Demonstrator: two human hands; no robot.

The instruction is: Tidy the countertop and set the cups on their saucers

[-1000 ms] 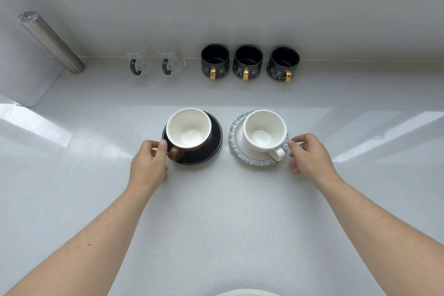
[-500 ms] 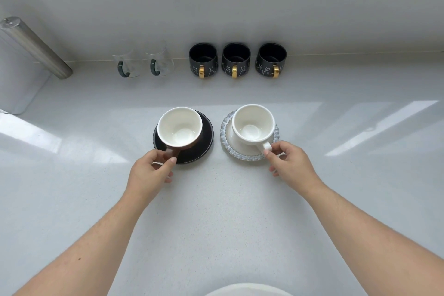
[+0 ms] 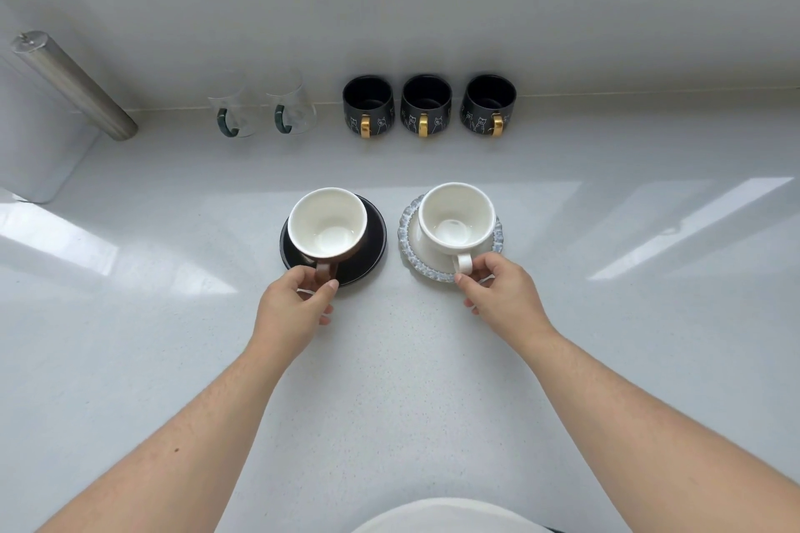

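Both cup handles (image 3: 462,263) sit pinched between the fingers (image 3: 331,288)

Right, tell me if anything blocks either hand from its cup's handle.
Nothing visible does. The left hand pinches the brown cup by its handle; the right hand holds the white cup handle.
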